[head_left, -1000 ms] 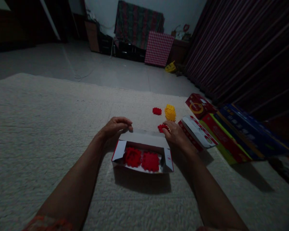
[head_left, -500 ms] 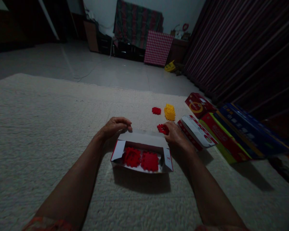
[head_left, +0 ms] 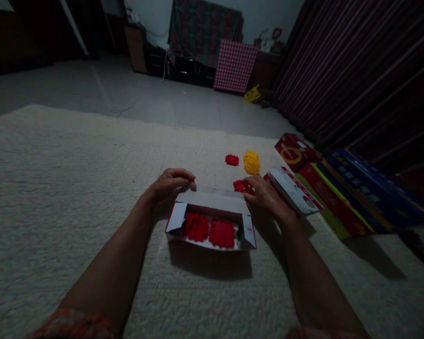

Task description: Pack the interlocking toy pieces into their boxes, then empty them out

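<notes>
In front of me on the quilted cover stands a small carton [head_left: 212, 245], its lid flap [head_left: 215, 200] raised. Two red square pieces with toothed edges, one at the left [head_left: 195, 226] and one at the right [head_left: 222, 233], lie inside it. My left hand [head_left: 173, 182] is closed, fingertips at the flap's upper left corner. Beyond the flap's right end, my right hand [head_left: 263, 194] has thumb and fingers around a red toothed piece [head_left: 241, 186]; part of the piece is hidden. Farther off lie another red piece [head_left: 232, 160] and a yellow toothed stack [head_left: 251, 162].
A red and white carton [head_left: 297, 190] stands just right of my right hand. Behind it are a dark red box [head_left: 296, 153], a red and green box [head_left: 335, 202] and a large blue box [head_left: 372, 193]. A dark striped curtain [head_left: 356, 75] hangs at the right.
The view has shifted slightly. My right hand has moved a little to the right, and more of the red piece by its fingers shows. My left hand keeps its place at the flap.
</notes>
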### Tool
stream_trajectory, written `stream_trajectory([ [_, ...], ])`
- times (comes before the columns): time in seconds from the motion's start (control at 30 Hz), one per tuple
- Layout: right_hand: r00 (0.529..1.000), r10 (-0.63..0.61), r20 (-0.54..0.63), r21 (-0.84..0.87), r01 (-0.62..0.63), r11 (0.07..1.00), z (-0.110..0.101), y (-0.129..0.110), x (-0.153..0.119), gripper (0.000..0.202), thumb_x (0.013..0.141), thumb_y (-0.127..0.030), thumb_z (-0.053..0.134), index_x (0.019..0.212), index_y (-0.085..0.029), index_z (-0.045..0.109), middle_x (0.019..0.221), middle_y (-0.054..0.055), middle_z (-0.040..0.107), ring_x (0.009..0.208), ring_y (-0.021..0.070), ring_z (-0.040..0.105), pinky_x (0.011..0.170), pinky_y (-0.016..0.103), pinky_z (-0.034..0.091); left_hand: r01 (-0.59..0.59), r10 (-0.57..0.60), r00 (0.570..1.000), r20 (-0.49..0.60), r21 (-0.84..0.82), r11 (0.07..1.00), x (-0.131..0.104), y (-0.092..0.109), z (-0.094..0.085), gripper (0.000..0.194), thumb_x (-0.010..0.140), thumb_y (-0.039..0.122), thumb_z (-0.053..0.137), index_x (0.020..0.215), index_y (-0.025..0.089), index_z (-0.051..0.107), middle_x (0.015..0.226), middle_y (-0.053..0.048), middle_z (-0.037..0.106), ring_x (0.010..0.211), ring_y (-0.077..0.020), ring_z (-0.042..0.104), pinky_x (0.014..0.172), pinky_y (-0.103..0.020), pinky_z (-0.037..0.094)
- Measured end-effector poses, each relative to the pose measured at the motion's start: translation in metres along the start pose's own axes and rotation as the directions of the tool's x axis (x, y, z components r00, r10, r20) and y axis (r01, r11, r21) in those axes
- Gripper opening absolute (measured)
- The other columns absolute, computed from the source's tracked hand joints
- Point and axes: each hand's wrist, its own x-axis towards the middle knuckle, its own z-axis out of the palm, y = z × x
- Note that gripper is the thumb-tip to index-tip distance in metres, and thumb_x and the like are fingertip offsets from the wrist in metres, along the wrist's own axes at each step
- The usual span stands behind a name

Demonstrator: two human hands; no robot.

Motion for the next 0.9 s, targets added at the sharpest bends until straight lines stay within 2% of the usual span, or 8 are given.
stream_trajectory([
  [0.07, 0.994, -0.061, -0.089, -0.022, 0.059, 0.998, -0.012, -0.007, -0.001, 0.032, 0.083, -0.023, 0.068, 0.115, -0.021, 0.069, 0.114, 0.014, 0.069, 0.108, 0.0307, 0.064, 0.098, 0.048, 0.051, -0.005, 0.005, 1.000, 0.003, 0.004, 1.000, 0.000, 0.000, 0.000, 0.014, 0.063, 0.018, 0.069, 0.076, 0.019, 0.075, 0.069, -0.004, 0.074, 0.059, -0.0138, 0.058, 0.062, -0.031, 0.041],
  [0.17, 0.961, -0.192, -0.198, 0.002, 0.196, 0.981, -0.038, -0.035, -0.011, 0.034, 0.085, -0.030, 0.071, 0.118, -0.022, 0.066, 0.115, 0.014, 0.069, 0.109, 0.0321, 0.065, 0.096, 0.050, 0.052, -0.019, 0.019, 1.000, 0.006, 0.012, 1.000, 0.000, 0.000, 0.000, 0.015, 0.064, 0.017, 0.069, 0.078, 0.018, 0.074, 0.069, -0.004, 0.075, 0.060, -0.0143, 0.060, 0.064, -0.031, 0.043],
  [0.27, 0.930, -0.310, -0.198, 0.109, 0.335, 0.936, -0.061, -0.075, -0.029, 0.033, 0.088, -0.035, 0.072, 0.117, -0.022, 0.064, 0.117, 0.012, 0.069, 0.110, 0.0298, 0.065, 0.096, 0.048, 0.053, -0.023, 0.023, 1.000, 0.005, 0.014, 1.000, 0.000, -0.001, 0.000, 0.015, 0.064, 0.016, 0.068, 0.078, 0.018, 0.074, 0.069, -0.004, 0.075, 0.062, -0.0145, 0.061, 0.064, -0.030, 0.042],
  [0.33, 0.909, -0.379, -0.172, 0.198, 0.409, 0.891, -0.068, -0.101, -0.040, 0.032, 0.089, -0.036, 0.073, 0.117, -0.022, 0.063, 0.118, 0.011, 0.069, 0.109, 0.0282, 0.066, 0.094, 0.045, 0.054, -0.016, 0.016, 1.000, -0.002, 0.013, 1.000, 0.000, -0.001, 0.000, 0.015, 0.064, 0.016, 0.068, 0.077, 0.018, 0.074, 0.069, -0.004, 0.075, 0.061, -0.0139, 0.060, 0.063, -0.030, 0.041],
  [0.43, 0.877, -0.470, -0.103, 0.283, 0.479, 0.831, -0.065, -0.129, -0.050, 0.031, 0.089, -0.035, 0.074, 0.115, -0.022, 0.063, 0.117, 0.011, 0.070, 0.107, 0.0264, 0.066, 0.091, 0.042, 0.055, -0.015, 0.015, 1.000, -0.005, 0.023, 1.000, 0.001, -0.001, -0.001, 0.016, 0.064, 0.015, 0.067, 0.078, 0.018, 0.074, 0.070, -0.003, 0.075, 0.061, -0.0133, 0.059, 0.064, -0.030, 0.041],
  [0.57, 0.856, -0.517, -0.016, 0.215, 0.508, 0.834, -0.050, -0.143, -0.051, 0.027, 0.089, -0.030, 0.074, 0.112, -0.019, 0.064, 0.120, 0.013, 0.069, 0.111, 0.0287, 0.063, 0.095, 0.046, 0.052, -0.036, 0.035, 0.999, 0.015, 0.044, 0.998, 0.002, -0.003, -0.003, 0.019, 0.066, 0.016, 0.066, 0.082, 0.018, 0.076, 0.072, -0.003, 0.075, 0.059, -0.0127, 0.057, 0.064, -0.030, 0.042],
  [0.67, 0.853, -0.520, 0.043, 0.148, 0.509, 0.848, -0.045, -0.146, -0.048, 0.028, 0.087, -0.029, 0.076, 0.111, -0.019, 0.064, 0.120, 0.014, 0.068, 0.111, 0.0303, 0.062, 0.096, 0.049, 0.050, -0.064, 0.063, 0.998, 0.028, 0.035, 0.997, 0.002, -0.004, -0.004, 0.020, 0.066, 0.016, 0.067, 0.083, 0.018, 0.076, 0.073, -0.004, 0.076, 0.061, -0.0133, 0.059, 0.065, -0.030, 0.043],
  [0.9, 0.870, -0.450, 0.202, 0.123, 0.433, 0.893, -0.047, -0.159, -0.044, 0.022, 0.088, -0.031, 0.076, 0.102, -0.019, 0.064, 0.110, 0.011, 0.066, 0.100, 0.0257, 0.060, 0.088, 0.042, 0.050, -0.094, 0.094, 0.995, 0.036, 0.000, 0.996, 0.002, -0.003, -0.002, 0.018, 0.065, 0.017, 0.069, 0.081, 0.018, 0.076, 0.071, -0.004, 0.076, 0.060, -0.0137, 0.061, 0.063, -0.030, 0.044],
])
